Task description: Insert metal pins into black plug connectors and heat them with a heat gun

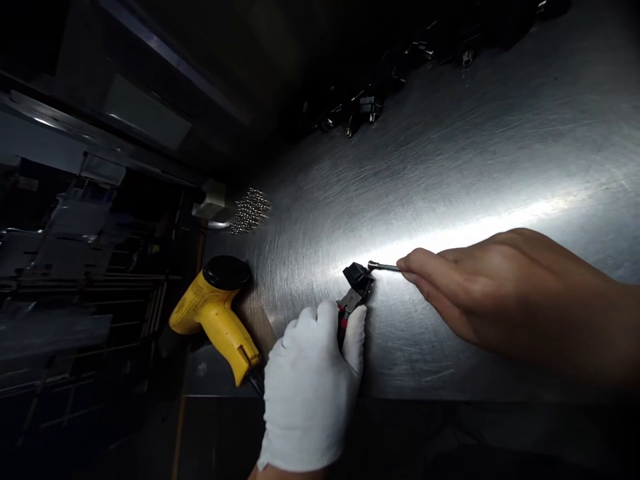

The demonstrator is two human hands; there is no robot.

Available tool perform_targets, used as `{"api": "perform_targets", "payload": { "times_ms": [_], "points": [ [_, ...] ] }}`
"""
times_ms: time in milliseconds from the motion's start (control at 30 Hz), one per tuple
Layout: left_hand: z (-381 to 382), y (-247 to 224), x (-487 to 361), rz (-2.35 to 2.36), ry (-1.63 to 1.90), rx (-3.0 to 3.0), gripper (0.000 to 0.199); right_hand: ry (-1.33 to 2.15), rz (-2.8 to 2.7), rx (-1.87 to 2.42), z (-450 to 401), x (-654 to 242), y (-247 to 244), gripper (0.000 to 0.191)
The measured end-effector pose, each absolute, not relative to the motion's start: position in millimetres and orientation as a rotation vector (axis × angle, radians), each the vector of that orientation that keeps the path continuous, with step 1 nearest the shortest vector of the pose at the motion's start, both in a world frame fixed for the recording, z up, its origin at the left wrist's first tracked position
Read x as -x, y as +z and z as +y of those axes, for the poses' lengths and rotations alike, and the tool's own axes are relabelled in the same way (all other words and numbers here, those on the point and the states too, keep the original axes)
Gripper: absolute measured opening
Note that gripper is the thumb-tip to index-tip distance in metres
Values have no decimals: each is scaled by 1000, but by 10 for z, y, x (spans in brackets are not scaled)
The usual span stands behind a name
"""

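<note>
My gloved left hand closes around a pair of pliers, the red handles inside my grip and the chunky black head sticking out past my fingers, angled away from me. A slim steel pin with a rounded end lies pinched in the fingertips of my bare right hand, its far end just beside that black head, above the brushed steel tabletop.

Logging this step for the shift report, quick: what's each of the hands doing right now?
Left hand: closed, gloved, holding red-handled pliers.
Right hand: closed, bare, pinching a small metal pin between its fingertips.
</note>
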State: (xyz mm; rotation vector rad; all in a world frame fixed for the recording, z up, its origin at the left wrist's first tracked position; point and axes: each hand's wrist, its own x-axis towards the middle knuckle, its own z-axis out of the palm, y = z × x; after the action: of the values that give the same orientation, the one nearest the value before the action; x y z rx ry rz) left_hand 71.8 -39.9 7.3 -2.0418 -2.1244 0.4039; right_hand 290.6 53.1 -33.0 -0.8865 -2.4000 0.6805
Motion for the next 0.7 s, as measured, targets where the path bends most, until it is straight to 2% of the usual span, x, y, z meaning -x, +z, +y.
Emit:
{"api": "perform_targets", "payload": {
  "times_ms": [133,400,567,700],
  "points": [
    [-429,46,-676,-2143,324,2067,37,538,-2496,987,573,-2888,-300,19],
    [-496,-6,-567,-2136,43,2090,35,889,-2387,1264,766,-2863,-105,25],
    [-567,-55,-475,-2228,-386,2088,29,1202,-2320,1423,855,-2858,1,26],
    [-656,-168,-399,-2085,-744,2039,21,1212,-2355,1484,939,-2787,40,31]
  ]
}}
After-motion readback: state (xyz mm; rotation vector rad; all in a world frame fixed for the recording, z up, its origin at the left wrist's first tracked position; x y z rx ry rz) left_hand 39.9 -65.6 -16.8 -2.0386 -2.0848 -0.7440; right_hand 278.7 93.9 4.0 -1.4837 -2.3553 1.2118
